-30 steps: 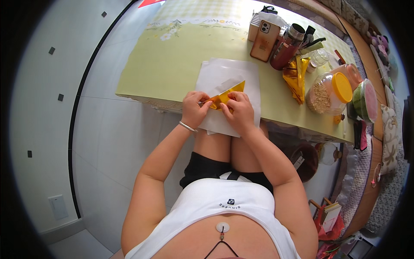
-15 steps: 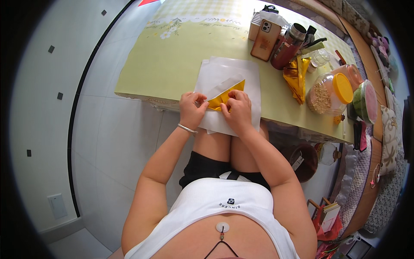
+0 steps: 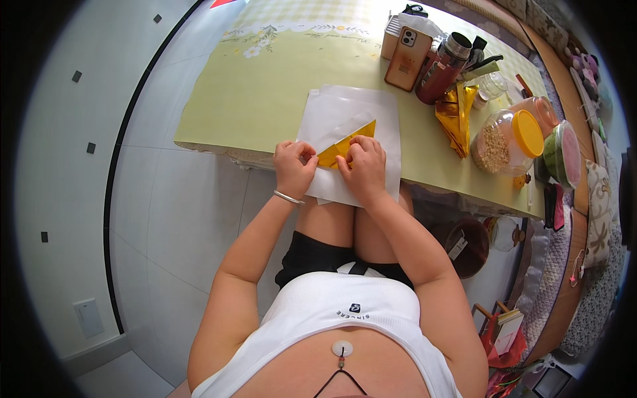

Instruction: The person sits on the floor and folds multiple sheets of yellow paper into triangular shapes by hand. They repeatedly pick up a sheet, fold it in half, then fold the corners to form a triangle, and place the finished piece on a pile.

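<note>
A piece of shiny gold paper [image 3: 332, 154], folded into a long pointed shape, lies slantwise on white sheets [image 3: 375, 99] at the table's near edge. At its lower left corner, my left hand [image 3: 294, 166] pinches with thumb and forefinger. My right hand [image 3: 365, 169] rests across its right part, thumb and curled fingers gripping the lower edge. A pale strip borders the upper edge of the gold paper, and its upper right tip sticks out beyond my right hand. My fingers hide part of the lower edge.
Right of the sheets are folded gold pieces [image 3: 454, 119], a phone [image 3: 409, 60] propped upright, a dark red flask [image 3: 443, 69] and a yellow-lidded jar [image 3: 494, 146]. A pink-rimmed container [image 3: 563, 156] stands farther right. Under the table is a brown bin [image 3: 468, 249].
The pale strip along the gold paper's upper edge looks narrower and fainter, and a little more gold shows. Both hands have shifted only slightly and keep their hold.
</note>
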